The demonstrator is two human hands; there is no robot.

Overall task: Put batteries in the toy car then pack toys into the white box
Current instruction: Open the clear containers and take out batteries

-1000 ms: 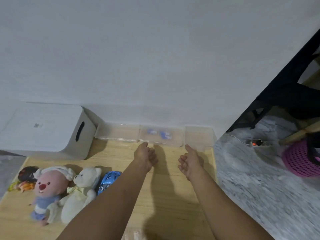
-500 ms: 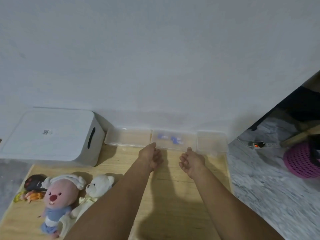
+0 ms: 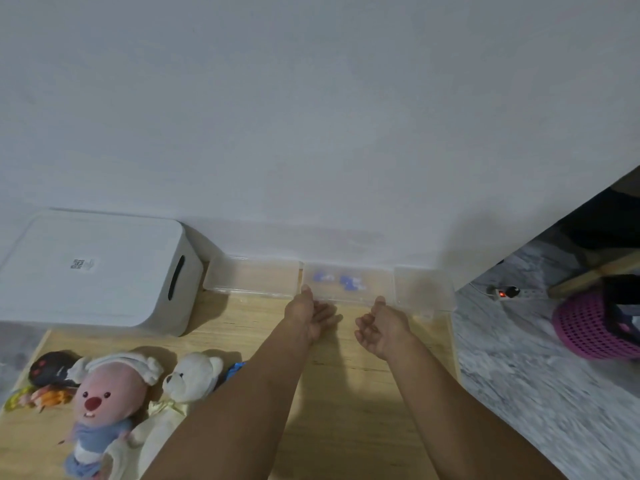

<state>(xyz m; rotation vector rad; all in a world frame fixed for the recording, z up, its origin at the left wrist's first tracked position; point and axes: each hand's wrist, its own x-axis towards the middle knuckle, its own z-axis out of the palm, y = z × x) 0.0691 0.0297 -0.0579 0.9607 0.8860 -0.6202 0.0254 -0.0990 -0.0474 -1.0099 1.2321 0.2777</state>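
Dim, soft-focus, wide-angle warp, faint shadows

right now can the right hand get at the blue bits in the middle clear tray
Probably yes: the right hand sits at the middle clear tray near edge, nothing between it and the blue bits.

The box [image 3: 90, 271] is plain white with a dark slot in its side and a small black printed code on the lid; the table [image 3: 349, 393] is pale yellow wood with fine grain lines; the trays [image 3: 252, 277] along the wall are clear, the middle one [image 3: 346, 282] showing blurred blue-violet pieces [image 3: 349, 282]; the plush [image 3: 104, 396] is pink with a red nose, white cap and blue scarf; the bear [image 3: 192, 379] is cream; a sliver of blue car [image 3: 235, 368] shows; a black toy [image 3: 48, 367] has red spots; the basket [image 3: 588, 327] is magenta mesh; the floor [image 3: 554, 410] is grey-white marbled.
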